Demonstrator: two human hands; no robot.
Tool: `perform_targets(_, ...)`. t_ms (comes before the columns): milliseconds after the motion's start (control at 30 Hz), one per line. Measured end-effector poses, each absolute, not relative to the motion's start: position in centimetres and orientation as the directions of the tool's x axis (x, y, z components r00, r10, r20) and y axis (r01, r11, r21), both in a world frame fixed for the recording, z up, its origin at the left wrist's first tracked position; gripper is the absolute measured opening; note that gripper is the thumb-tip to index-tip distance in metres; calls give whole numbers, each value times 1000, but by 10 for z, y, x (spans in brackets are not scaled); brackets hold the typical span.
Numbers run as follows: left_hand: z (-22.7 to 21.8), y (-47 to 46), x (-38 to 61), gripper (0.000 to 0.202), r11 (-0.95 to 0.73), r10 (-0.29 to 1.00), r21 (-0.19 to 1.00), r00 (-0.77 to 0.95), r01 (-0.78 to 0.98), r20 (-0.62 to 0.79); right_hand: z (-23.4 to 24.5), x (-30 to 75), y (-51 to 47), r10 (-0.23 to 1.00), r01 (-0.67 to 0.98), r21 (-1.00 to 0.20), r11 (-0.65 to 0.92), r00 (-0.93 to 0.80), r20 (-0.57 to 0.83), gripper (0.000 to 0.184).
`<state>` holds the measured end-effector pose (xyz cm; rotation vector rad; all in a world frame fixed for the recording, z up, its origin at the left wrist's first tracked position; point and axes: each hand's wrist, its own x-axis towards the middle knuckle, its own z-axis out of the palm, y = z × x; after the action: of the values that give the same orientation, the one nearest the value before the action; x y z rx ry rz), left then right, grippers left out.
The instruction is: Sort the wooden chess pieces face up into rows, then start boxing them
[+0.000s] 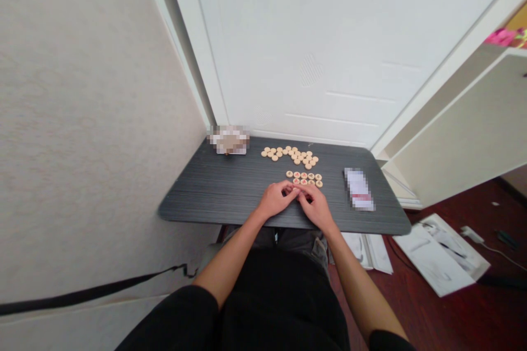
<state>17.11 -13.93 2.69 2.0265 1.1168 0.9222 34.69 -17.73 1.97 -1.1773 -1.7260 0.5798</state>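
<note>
My left hand [278, 198] and my right hand [313, 204] meet near the front of the dark table [218, 192]. The fingers of both hands are curled, and their thumbs and fingertips come together in a pinch. Whatever lies between the fingertips, if anything, is too small and covered to make out. Just beyond the fingers are two short rows of round wooden xiangqi pieces [303, 175], face up with red or dark characters. The left end of the nearer row is partly hidden by my left hand. Farther back lies a loose cluster of blank-looking xiangqi pieces [291, 152].
A blurred-out packet [359, 189] lies on the table's right side, and another blurred item [229, 140] sits at the back left corner. A white door [304, 38] rises behind the table, a wall [102, 93] at left. Flat boxes [442, 255] lie on the floor.
</note>
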Motion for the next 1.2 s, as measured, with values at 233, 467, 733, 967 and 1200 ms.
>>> perform_targets(233, 28, -140, 172, 28, -425, 880, 805, 395, 414, 262, 13, 345, -175, 932, 420, -838, 349, -58, 359, 35)
perform_targets(467, 26, -138, 172, 29, -441, 879, 808, 369, 391, 301, 15, 344, -176, 945, 352, -883, 312, -20, 326, 31)
perform_targets(733, 27, -140, 173, 31, -415, 883, 856, 362, 307, 299, 15, 344, -176, 948, 321, -899, 297, 11, 317, 31)
perform_targets(967, 28, -141, 172, 34, -431, 878, 827, 380, 362, 291, 11, 344, -174, 951, 287, -914, 285, 37, 308, 31)
perform_targets(1200, 26, -140, 172, 34, -438, 873, 820, 392, 370, 289, 6, 346, -172, 954, 279, -922, 268, 60, 295, 29)
